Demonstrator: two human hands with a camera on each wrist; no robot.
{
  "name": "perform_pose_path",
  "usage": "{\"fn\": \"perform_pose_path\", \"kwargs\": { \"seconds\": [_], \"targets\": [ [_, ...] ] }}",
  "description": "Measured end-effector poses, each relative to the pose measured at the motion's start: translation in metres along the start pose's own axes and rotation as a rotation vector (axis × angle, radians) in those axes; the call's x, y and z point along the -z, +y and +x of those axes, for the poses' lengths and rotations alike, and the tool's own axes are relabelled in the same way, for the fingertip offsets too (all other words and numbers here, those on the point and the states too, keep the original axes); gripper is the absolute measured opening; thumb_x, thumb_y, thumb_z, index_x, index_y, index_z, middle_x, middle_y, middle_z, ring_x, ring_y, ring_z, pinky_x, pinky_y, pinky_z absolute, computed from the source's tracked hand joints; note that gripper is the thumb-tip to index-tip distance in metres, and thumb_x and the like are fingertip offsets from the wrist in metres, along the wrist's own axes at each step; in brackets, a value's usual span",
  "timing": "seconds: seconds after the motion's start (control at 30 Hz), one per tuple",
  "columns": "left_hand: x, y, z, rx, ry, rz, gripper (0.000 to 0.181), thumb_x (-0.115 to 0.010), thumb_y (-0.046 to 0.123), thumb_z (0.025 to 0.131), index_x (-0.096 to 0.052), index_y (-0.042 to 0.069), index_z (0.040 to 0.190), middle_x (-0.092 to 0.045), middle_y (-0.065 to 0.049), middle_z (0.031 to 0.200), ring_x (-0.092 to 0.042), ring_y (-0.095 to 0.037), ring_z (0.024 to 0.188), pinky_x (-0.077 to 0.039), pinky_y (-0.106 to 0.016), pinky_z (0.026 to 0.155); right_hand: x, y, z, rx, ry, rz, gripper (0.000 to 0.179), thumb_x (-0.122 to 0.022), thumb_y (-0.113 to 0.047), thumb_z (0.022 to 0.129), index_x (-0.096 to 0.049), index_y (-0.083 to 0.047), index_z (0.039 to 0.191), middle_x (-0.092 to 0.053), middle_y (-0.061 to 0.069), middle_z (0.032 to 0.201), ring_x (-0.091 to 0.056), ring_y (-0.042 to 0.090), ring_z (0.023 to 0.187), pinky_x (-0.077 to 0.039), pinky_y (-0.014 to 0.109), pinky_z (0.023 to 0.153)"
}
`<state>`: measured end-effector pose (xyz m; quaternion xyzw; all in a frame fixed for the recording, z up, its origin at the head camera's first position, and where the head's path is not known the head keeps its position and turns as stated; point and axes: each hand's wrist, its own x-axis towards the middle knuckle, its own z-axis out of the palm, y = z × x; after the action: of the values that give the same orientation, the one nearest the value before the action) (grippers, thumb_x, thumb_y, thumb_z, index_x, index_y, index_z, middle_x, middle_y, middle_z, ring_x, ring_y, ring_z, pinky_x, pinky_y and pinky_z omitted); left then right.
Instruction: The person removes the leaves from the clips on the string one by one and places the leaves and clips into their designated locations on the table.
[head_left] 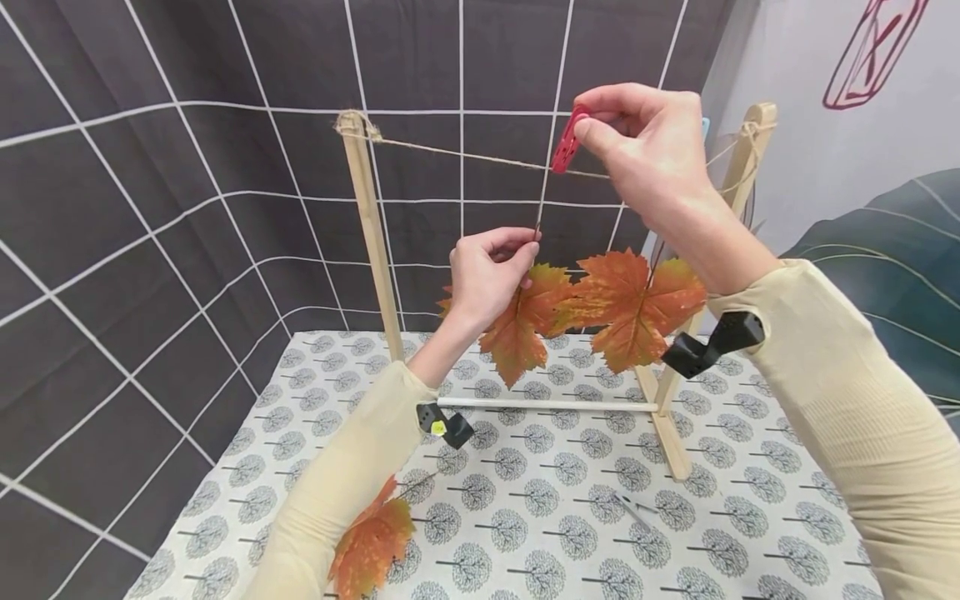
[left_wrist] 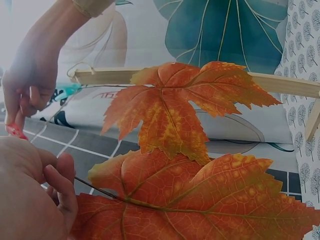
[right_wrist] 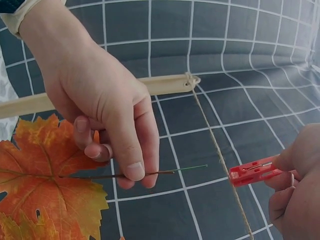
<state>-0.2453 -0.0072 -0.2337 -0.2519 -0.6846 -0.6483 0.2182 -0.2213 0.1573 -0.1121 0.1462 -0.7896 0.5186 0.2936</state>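
Observation:
My left hand (head_left: 489,277) pinches the thin stem (right_wrist: 115,176) of an orange artificial maple leaf (head_left: 521,333) between thumb and fingers, and the leaf hangs below. The stem's green wire tip sticks out past the fingertips, short of the twine (head_left: 465,156). Higher up, my right hand (head_left: 663,154) pinches a red clothespin (head_left: 567,146) by its handle end. The clothespin's front end (right_wrist: 236,176) is right at the twine. Another maple leaf (head_left: 637,312) hangs to the right, overlapping the held one in the head view. A light blue clothespin (left_wrist: 67,91) shows beyond it on the line.
Two wooden posts, left (head_left: 371,233) and right (head_left: 750,162), carry the twine; a white rod (head_left: 547,405) runs low between them. On the tree-print tablecloth (head_left: 540,500) lie a further maple leaf (head_left: 375,537) and small scissors (head_left: 636,508). A dark gridded cloth (head_left: 225,250) hangs behind.

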Motion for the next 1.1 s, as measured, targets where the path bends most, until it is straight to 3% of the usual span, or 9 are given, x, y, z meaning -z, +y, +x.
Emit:
{"fn": "perform_pose_path", "kwargs": {
  "seconds": [0.57, 0.83, 1.1],
  "targets": [
    [0.012, 0.003, -0.005, -0.006, 0.015, -0.018, 0.014, -0.071, -0.003, 0.088, -0.075, -0.007, 0.101, -0.075, -0.013, 0.093, -0.059, -0.012, 0.046, -0.053, -0.023, 0.049, 0.004, -0.001, -0.005, 0.006, 0.008, 0.044, 0.023, -0.072, -0.012, 0.088, -0.074, -0.006, 0.11, -0.068, -0.003, 0.085, -0.058, 0.012, 0.075, -0.041, 0.022, 0.066],
    [0.018, 0.002, -0.007, 0.017, 0.035, -0.016, 0.014, -0.071, -0.003, 0.088, -0.076, -0.006, 0.101, -0.075, -0.011, 0.095, -0.06, -0.014, 0.046, -0.052, -0.022, 0.049, 0.007, 0.0, -0.008, -0.051, -0.012, 0.086, 0.019, -0.071, -0.006, 0.086, -0.073, -0.009, 0.105, -0.068, -0.001, 0.083, -0.057, 0.012, 0.067, -0.043, 0.019, 0.05],
    [0.023, -0.001, -0.011, 0.032, 0.055, -0.001, 0.014, -0.072, -0.003, 0.088, -0.076, -0.005, 0.1, -0.076, -0.009, 0.095, -0.059, -0.013, 0.046, -0.052, -0.023, 0.048, 0.011, 0.003, -0.015, -0.07, -0.027, 0.115, 0.018, -0.07, -0.003, 0.085, -0.069, -0.009, 0.102, -0.066, -0.003, 0.082, -0.058, 0.011, 0.067, -0.047, 0.018, 0.048]
  ]
}}
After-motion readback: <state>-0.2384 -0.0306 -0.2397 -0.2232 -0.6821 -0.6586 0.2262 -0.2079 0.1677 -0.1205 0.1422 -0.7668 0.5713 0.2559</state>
